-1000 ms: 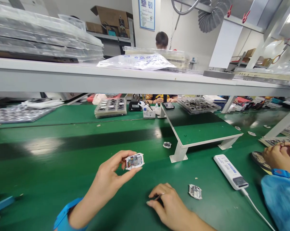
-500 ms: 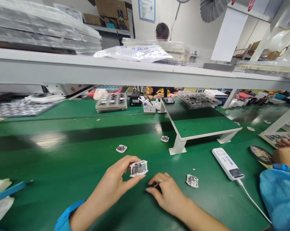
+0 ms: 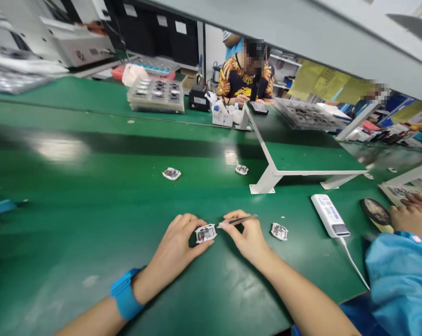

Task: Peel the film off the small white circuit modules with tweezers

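Note:
My left hand [image 3: 177,238] pinches a small white-edged circuit module [image 3: 206,233] between thumb and fingers, with a blue strap [image 3: 125,294] around that wrist. My right hand [image 3: 245,235] grips a thin pointed metal tool [image 3: 238,220], and the tool's left end lies close to the module's right edge. Just right of that hand, a similar module [image 3: 279,231] lies flat on the green bench mat [image 3: 92,205]. Two more modules [image 3: 171,173] [image 3: 242,170] lie farther out on the mat.
A white power bank [image 3: 329,215] with a cable lies to the right. Beyond it, a co-worker's hands [image 3: 408,219] and blue sleeve [image 3: 399,270] intrude. A raised green shelf [image 3: 312,158] stands ahead, with a tray of modules [image 3: 155,94] and a seated person [image 3: 245,77] farther back.
The view has tilted downward and rotated. My hands have come together, and my right hand has raised the pointed tool to the module. My left hand has lowered the module toward the mat.

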### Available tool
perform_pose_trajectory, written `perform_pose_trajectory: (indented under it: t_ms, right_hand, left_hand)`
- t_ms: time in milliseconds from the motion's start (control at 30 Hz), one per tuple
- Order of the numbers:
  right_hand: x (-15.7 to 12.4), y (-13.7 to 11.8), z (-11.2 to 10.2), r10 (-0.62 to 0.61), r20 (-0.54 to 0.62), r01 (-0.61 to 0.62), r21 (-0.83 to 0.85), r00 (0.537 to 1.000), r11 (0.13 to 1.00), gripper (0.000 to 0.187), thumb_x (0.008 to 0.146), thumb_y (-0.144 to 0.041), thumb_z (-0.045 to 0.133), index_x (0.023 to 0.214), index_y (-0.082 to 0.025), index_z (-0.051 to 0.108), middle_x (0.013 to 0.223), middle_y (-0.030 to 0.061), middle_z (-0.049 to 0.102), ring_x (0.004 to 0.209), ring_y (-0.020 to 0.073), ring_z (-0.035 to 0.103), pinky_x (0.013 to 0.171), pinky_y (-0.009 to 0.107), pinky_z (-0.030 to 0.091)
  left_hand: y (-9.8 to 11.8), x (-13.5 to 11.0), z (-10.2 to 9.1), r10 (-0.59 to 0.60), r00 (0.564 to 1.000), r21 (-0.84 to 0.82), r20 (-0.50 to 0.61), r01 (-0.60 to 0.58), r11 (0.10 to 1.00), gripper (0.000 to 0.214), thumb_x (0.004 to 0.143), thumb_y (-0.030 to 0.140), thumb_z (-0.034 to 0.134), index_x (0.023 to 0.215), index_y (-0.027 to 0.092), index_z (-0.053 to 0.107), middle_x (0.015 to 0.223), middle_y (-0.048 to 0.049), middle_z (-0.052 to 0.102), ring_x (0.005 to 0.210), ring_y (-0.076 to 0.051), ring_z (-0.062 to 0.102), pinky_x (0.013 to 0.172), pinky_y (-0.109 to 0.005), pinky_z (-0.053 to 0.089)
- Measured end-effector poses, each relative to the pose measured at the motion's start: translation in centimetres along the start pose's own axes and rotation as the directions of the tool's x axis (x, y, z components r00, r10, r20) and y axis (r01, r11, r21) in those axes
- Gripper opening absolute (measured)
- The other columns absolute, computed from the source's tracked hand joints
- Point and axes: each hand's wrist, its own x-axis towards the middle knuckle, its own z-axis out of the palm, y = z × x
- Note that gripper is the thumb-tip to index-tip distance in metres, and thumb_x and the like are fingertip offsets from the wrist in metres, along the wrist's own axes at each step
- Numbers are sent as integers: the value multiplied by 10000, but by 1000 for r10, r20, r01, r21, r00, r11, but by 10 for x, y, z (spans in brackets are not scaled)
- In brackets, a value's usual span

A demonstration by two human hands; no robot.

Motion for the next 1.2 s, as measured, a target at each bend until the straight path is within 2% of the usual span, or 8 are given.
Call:
perform_pose_trajectory:
  t_ms: [200, 433, 967, 1200]
  right_hand:
    - [1, 4, 15, -31, -62, 37, 110, 998, 993, 96, 822, -263, 646, 805, -172, 675, 818, 49, 690, 824, 187, 634, 788, 325, 471]
    - [4, 5, 24, -80, -24, 80, 40, 997, 996, 57, 820, -242, 663, 814, -187, 677, 818, 32, 695, 832, 178, 625, 828, 332, 434]
    - [3, 5, 25, -89, -1, 89, -10, 996, 996, 73, 838, -256, 649, 817, -187, 658, 827, 28, 694, 827, 176, 636, 844, 345, 438]
    - [2, 5, 25, -110, -3, 110, -22, 994, 994, 56, 835, -233, 654, 803, -187, 650, 805, 22, 704, 791, 173, 643, 841, 352, 439]
  left_hand:
    - [-1, 0, 0, -47, 998, -42, 37, 49, 998, 335, 785, 481, 571, 956, 201, 637, 940, -26, 574, 893, -131, 480, 797, -252, 385]
    - [-2, 0, 1, -37, 999, -63, 14, 38, 997, 330, 797, 475, 558, 942, 188, 634, 928, -25, 566, 876, -127, 467, 790, -260, 354]
    - [-4, 1, 4, -3, 1000, -31, -21, 3, 1000, 302, 798, 450, 566, 907, 181, 647, 912, -26, 571, 845, -115, 460, 768, -265, 349]
    - [-5, 0, 4, -37, 999, -44, 25, 38, 998, 324, 806, 485, 546, 931, 202, 642, 949, -13, 565, 877, -115, 464, 799, -270, 346]
